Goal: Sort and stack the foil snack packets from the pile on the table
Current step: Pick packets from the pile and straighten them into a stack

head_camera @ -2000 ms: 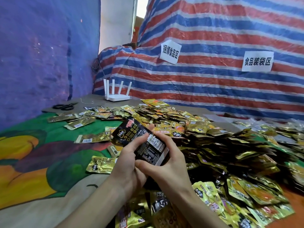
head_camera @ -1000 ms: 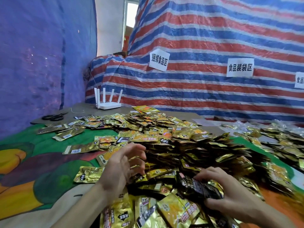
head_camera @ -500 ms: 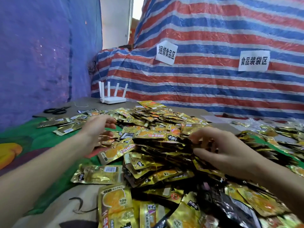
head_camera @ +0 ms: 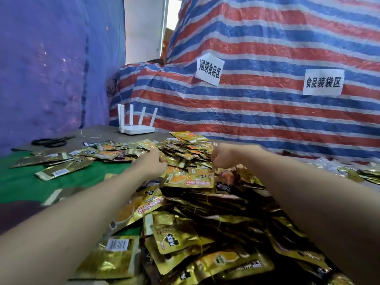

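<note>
A big pile of gold foil snack packets [head_camera: 205, 212] covers the table in front of me, with some orange-printed and dark ones mixed in. Both my arms stretch over it to its far top. My left hand [head_camera: 151, 164] has its fingers curled into packets at the pile's left crest. About a hand's width to the right, my right hand [head_camera: 225, 159] curls its fingers round packets on the crest. The fingertips of both hands are buried among the packets.
Loose gold packets [head_camera: 61, 170] lie on the green printed cloth [head_camera: 82, 177] at left. Black scissors [head_camera: 50, 141] and a white router [head_camera: 136, 129] sit at the table's far left. A striped tarp [head_camera: 267, 112] rises behind. More packets [head_camera: 366, 171] lie at right.
The dark packet I held in both hands has been put down at the near right. Both hands then went out to the far top of the pile, and their fingers have curled in.
</note>
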`<move>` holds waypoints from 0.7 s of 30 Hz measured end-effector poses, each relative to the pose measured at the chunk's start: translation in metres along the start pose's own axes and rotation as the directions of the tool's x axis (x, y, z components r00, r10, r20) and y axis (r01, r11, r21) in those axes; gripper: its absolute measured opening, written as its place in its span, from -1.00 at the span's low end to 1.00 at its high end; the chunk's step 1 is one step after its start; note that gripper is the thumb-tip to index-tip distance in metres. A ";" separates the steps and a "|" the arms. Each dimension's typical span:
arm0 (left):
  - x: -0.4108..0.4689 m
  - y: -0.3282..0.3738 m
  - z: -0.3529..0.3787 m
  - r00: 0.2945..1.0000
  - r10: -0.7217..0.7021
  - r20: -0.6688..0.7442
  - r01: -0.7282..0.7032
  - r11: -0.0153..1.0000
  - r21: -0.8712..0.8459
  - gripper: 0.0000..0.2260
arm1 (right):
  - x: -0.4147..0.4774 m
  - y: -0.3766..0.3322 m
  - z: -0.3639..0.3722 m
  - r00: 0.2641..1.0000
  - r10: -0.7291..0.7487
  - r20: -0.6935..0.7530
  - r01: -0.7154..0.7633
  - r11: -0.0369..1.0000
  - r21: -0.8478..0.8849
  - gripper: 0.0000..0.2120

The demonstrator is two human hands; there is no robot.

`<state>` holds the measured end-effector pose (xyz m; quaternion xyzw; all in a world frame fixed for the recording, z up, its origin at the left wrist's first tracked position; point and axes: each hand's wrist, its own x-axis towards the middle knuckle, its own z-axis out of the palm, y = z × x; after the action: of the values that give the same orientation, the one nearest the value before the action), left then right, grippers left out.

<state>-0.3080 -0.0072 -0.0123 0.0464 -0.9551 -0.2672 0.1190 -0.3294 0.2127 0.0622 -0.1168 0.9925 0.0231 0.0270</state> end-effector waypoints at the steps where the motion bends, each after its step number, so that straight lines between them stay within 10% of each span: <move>1: 0.007 -0.003 0.004 1.000 -0.020 0.022 0.018 0.998 0.063 -0.76 | 0.007 0.001 0.003 0.999 0.013 0.042 -0.014 1.000 0.011 -0.66; 5: 0.028 -0.010 0.020 0.976 -0.125 0.181 0.117 0.992 0.051 -0.23 | 0.018 -0.001 0.012 0.970 0.037 0.241 -0.031 0.999 -0.027 -0.71; 21: 0.026 0.001 0.007 0.978 -0.158 0.135 0.183 0.963 -0.198 -0.61 | 0.014 -0.010 0.004 0.991 -0.136 -0.015 0.136 0.990 0.040 -0.84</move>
<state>-0.3352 -0.0066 -0.0120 0.0999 -0.9194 -0.3779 0.0429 -0.3406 0.1998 0.0566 -0.1837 0.9827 0.0001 0.0250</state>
